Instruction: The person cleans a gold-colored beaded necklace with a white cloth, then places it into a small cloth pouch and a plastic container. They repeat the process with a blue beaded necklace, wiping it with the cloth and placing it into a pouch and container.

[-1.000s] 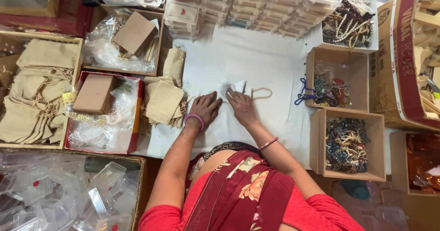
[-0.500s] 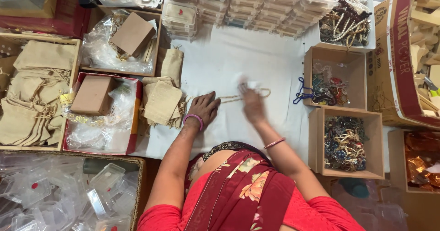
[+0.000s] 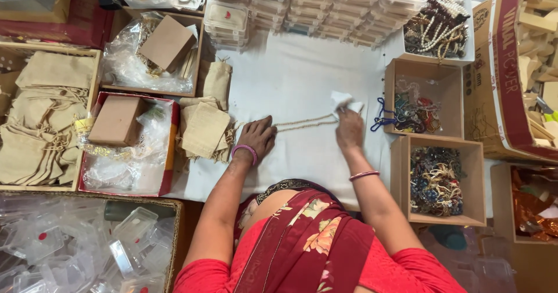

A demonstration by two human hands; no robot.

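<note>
The left hand (image 3: 258, 137) lay flat on the white cloth (image 3: 302, 72), fingers together and pressing down on one end of a thin beaded chain (image 3: 305, 122), pinning it rather than gripping it. The chain ran stretched out in a nearly straight line across the cloth from those fingertips towards the right hand (image 3: 349, 129), which was closed over the far end of the chain and also held a small crumpled white tissue (image 3: 344, 102) that stuck out beyond the fingers. A pink bangle (image 3: 246, 149) sat on the left wrist and a thinner one (image 3: 364, 175) on the right. Just beside the left hand lay a pile of beige drawstring pouches (image 3: 204, 128), and further left stood a red-edged box (image 3: 129, 145) with a brown carton and clear plastic in it. Near the right hand stood an open cardboard box (image 3: 427, 98) of mixed coloured jewellery with blue cord hanging over its edge, and below that a second box (image 3: 440, 179) heaped with more pieces. Stacks of clear plastic cases (image 3: 314, 8) lined the far edge of the cloth, and loose cases of the same kind filled a box (image 3: 81, 246) at the near left
</note>
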